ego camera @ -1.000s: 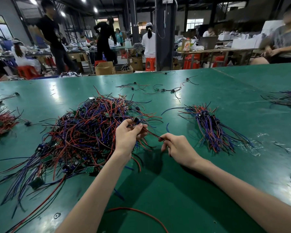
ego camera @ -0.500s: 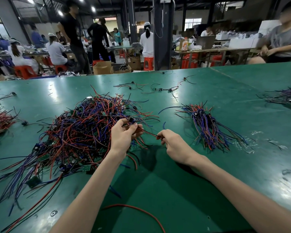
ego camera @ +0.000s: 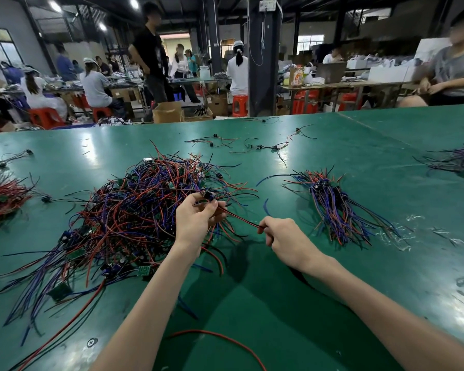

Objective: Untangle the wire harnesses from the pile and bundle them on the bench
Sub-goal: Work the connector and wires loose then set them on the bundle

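The green bench [ego camera: 332,162] spreads wide in front of me, shiny under the ceiling lights. Left of centre on it lies the big pile [ego camera: 134,210] of tangled harnesses, red, blue and black wires crossing every way. A small green circuit board [ego camera: 144,270] shows at its near edge. Well apart to the right lies a smaller bundle [ego camera: 335,207]. Its wires run roughly one way, and dark connectors are gathered along its middle. A reddish heap [ego camera: 0,194] sits at the bench's left edge and a purple-dark cluster [ego camera: 456,160] at its right edge. A few loose harnesses [ego camera: 252,147] are scattered toward the far side. One red wire [ego camera: 225,341] curves across the bench close to me, between my forearms.

My left hand [ego camera: 196,220] is raised over the near right edge of the pile. Its fingers are curled, pinching a single harness [ego camera: 239,218] just below its black connector [ego camera: 208,196], which sticks up above my fingertips. My right hand [ego camera: 284,236] is just beside it to the right, curled into a loose fist. Its thumb and forefinger pinch the other end of that harness. The red and black wires run almost straight between my hands, sloping down from left to right. More wires hang under my left hand, and I cannot tell whether they belong to this harness or to the pile.
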Motion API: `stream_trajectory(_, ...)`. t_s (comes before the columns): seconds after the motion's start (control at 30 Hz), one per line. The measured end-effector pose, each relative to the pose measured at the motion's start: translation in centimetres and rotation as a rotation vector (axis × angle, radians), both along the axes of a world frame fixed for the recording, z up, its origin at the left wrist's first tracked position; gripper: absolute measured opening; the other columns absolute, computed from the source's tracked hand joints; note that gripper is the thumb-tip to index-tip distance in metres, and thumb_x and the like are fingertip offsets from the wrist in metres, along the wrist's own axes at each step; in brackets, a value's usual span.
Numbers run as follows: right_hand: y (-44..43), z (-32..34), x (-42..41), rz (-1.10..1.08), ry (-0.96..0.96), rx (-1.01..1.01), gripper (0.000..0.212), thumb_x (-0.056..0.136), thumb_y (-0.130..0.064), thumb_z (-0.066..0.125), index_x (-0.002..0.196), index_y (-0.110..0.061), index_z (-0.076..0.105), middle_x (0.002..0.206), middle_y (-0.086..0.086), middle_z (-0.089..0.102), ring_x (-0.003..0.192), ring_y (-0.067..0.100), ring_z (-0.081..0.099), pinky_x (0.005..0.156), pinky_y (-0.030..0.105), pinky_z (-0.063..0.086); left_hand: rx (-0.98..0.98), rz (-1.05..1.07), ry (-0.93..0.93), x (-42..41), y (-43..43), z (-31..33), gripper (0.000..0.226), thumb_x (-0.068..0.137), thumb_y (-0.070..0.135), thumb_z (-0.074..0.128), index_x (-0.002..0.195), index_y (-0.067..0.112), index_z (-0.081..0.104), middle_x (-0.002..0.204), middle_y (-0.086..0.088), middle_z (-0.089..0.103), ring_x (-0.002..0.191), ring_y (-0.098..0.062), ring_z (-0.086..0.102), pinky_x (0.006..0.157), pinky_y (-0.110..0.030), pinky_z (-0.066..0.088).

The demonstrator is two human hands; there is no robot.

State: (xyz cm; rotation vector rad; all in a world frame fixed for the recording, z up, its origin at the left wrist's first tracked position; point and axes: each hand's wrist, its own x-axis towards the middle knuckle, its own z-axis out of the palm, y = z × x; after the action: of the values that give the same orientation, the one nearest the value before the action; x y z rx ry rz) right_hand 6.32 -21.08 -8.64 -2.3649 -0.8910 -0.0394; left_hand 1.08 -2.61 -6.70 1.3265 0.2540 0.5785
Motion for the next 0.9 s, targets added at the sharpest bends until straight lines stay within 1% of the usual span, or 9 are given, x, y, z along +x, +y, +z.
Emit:
stream_trajectory(0.07, -0.1, 0.2, -0.1, 0.017, 0.022, 0.023, 0.032, 0.082, 0.009, 0.038, 0.098, -0.006, 0.06, 0.078, 0.01, 0.061, 0.07, 0.024, 0.05, 0.068, 0.033, 0.045, -0.006, 0.0, 0.008, 0.0, 0.1, 0.0, 0.012, 0.093, -0.005, 0.054, 0.104, -0.005, 0.054, 0.081, -0.013, 0.069, 0.066, -0.014, 0.068, 0.06, -0.022, 0.056)
stream_trajectory(0.13, -0.2, 0.4, -0.2, 0.055, 0.07, 0.036, 0.038, 0.076, 0.014, 0.038, 0.098, -0.007, 0.061, 0.067, 0.0, 0.056, 0.062, 0.018, 0.049, 0.061, 0.028, 0.043, -0.009, 0.002, 0.013, 0.1, 0.1, 0.0, 0.01, 0.093, -0.005, 0.053, 0.103, -0.005, 0.054, 0.08, -0.012, 0.069, 0.063, -0.013, 0.067, 0.06, -0.021, 0.056)
stream_trajectory(0.2, -0.3, 0.6, -0.5, 0.105, 0.215, 0.077, 0.043, 0.072, 0.019, 0.037, 0.098, -0.006, 0.061, 0.062, -0.003, 0.054, 0.053, 0.013, 0.046, 0.054, 0.025, 0.041, -0.028, 0.002, 0.008, 0.0, 0.2, 0.0, 0.007, 0.092, -0.006, 0.053, 0.097, -0.001, 0.055, 0.079, -0.012, 0.069, 0.061, -0.013, 0.067, 0.059, -0.02, 0.056)
stream_trajectory(0.27, -0.3, 0.7, -0.7, 0.129, 0.37, 0.139, 0.044, 0.077, 0.02, 0.034, 0.098, -0.009, 0.06, 0.063, 0.001, 0.055, 0.049, 0.014, 0.049, 0.047, 0.022, 0.041, -0.042, 0.008, 0.011, 0.0, 0.3, 0.0, 0.009, 0.092, -0.006, 0.053, 0.091, 0.003, 0.055, 0.08, -0.013, 0.068, 0.062, -0.013, 0.066, 0.058, -0.02, 0.055)
stream_trajectory(0.33, -0.4, 0.7, -0.7, 0.127, 0.435, 0.168, 0.041, 0.083, 0.017, 0.031, 0.098, -0.01, 0.059, 0.064, 0.003, 0.059, 0.047, 0.014, 0.053, 0.041, 0.022, 0.039, -0.042, 0.009, 0.021, 0.0, 0.3, -0.1, 0.011, 0.092, -0.005, 0.054, 0.09, 0.005, 0.056, 0.083, -0.014, 0.067, 0.065, -0.015, 0.065, 0.057, -0.019, 0.054)
stream_trajectory(0.47, -0.6, 1.1, -0.6, 0.093, 0.409, 0.158, 0.027, 0.088, 0.011, 0.034, 0.087, -0.004, 0.056, 0.061, 0.005, 0.06, 0.046, 0.016, 0.055, 0.041, 0.025, 0.041, -0.031, 0.006, 0.026, 0.1, 0.2, -0.1, 0.007, 0.093, -0.004, 0.052, 0.095, 0.002, 0.056, 0.085, -0.014, 0.067, 0.068, -0.013, 0.066, 0.058, -0.018, 0.054)
stream_trajectory(0.6, -0.6, 1.0, -0.6, 0.074, 0.379, 0.152, 0.026, 0.093, 0.005, 0.038, 0.078, -0.007, 0.055, 0.062, 0.007, 0.057, 0.048, 0.018, 0.052, 0.046, 0.022, 0.044, -0.035, 0.025, 0.027, 0.1, 0.4, 0.0, 0.012, 0.093, -0.006, 0.051, 0.105, -0.003, 0.053, 0.084, -0.012, 0.068, 0.065, -0.012, 0.066, 0.058, -0.018, 0.054)
stream_trajectory(0.77, -0.6, 1.0, -0.8, 0.117, 0.339, 0.203, 0.031, 0.087, 0.014, 0.036, 0.078, -0.008, 0.055, 0.063, 0.007, 0.056, 0.051, 0.018, 0.049, 0.054, 0.03, 0.045, -0.031, 0.034, 0.042, 0.4, 0.6, -0.3, 0.01, 0.094, -0.005, 0.051, 0.101, -0.001, 0.055, 0.084, -0.011, 0.069, 0.064, -0.01, 0.066, 0.058, -0.018, 0.054)
stream_trajectory(0.9, -0.5, 1.8, -1.2, 0.187, 0.344, 0.35, 0.042, 0.083, 0.022, 0.031, 0.076, -0.01, 0.056, 0.06, -0.009, 0.059, 0.05, 0.001, 0.053, 0.051, 0.016, 0.044, -0.082, 0.032, 0.041, 0.9, 0.7, -0.5, 0.012, 0.093, -0.007, 0.052, 0.101, 0.002, 0.055, 0.084, -0.012, 0.069, 0.065, -0.011, 0.067, 0.057, -0.018, 0.054)
